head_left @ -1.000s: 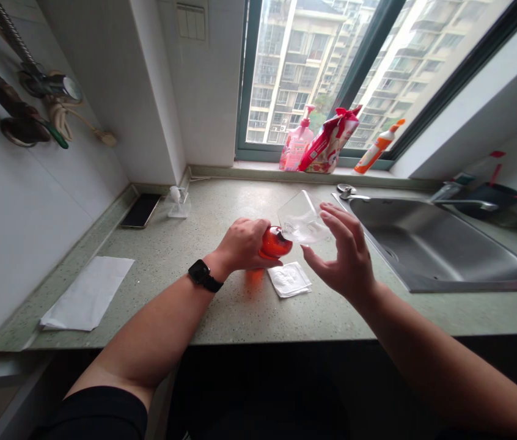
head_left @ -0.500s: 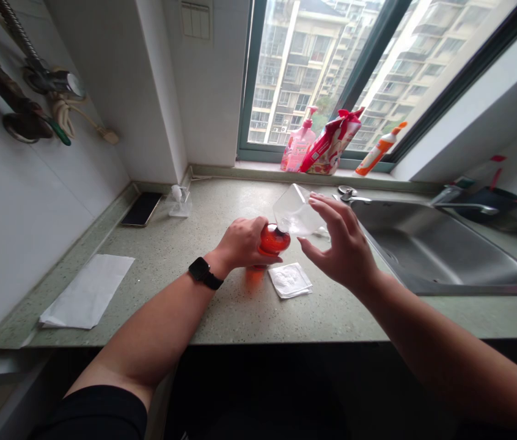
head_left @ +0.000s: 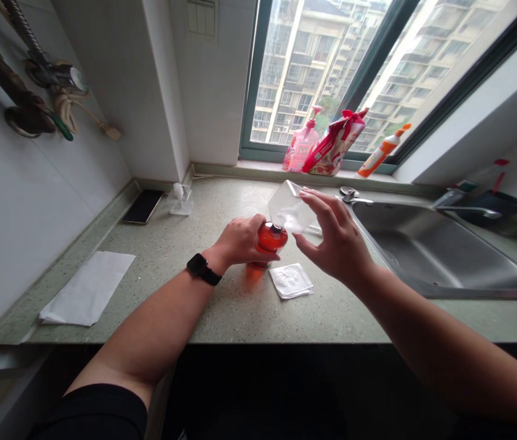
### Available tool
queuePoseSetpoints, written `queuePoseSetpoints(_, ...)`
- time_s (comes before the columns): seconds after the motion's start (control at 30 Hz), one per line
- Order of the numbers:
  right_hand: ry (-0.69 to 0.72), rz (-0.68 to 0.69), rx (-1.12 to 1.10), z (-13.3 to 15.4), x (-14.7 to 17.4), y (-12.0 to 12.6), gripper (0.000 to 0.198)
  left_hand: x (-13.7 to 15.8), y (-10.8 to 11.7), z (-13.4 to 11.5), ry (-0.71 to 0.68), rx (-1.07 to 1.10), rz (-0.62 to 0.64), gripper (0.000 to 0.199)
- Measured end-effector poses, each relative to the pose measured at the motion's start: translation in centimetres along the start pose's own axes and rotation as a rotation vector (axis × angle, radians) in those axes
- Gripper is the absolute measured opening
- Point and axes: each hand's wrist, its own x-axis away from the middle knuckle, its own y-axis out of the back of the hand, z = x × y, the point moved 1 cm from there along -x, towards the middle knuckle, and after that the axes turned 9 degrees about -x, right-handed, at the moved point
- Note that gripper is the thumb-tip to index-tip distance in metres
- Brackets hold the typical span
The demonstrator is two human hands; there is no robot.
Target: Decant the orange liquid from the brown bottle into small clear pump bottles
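The left hand (head_left: 240,239) is gripping the round orange glass bottle (head_left: 271,238) on the speckled green counter (head_left: 185,256) while the right hand (head_left: 332,241), at 3 o'clock, is pinching the clear plastic pouch (head_left: 288,209) tipped into it.

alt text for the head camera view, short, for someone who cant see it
A person's left hand grips a round orange bottle standing on a speckled green counter, while the right hand holds a clear plastic pouch tipped against the bottle's top. A small white packet lies just in front, a steel sink sits to the right, and a window is behind.
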Motion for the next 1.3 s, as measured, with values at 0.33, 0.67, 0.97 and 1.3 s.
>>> queuePoseSetpoints(0.33,0.002,0.012,0.001,0.32,-0.29,-0.21,0.088,0.0,0.02,0.24,0.001,-0.001,0.01,0.079)
queuePoseSetpoints(0.67,-0.003,0.011,-0.013,-0.04,-0.46,-0.52,0.088,-0.05,0.03,0.44,0.013,0.019,0.019,0.078)
queuePoseSetpoints(0.97,-0.014,0.035,-0.016,0.29,-0.59,-0.5,0.089,0.05,0.0,0.76,0.011,0.074,0.035,0.08)
queuePoseSetpoints(1.3,-0.015,0.027,-0.03,0.48,-0.8,-0.72,0.087,0.02,0.1,0.94,0.019,0.126,0.056,0.078)
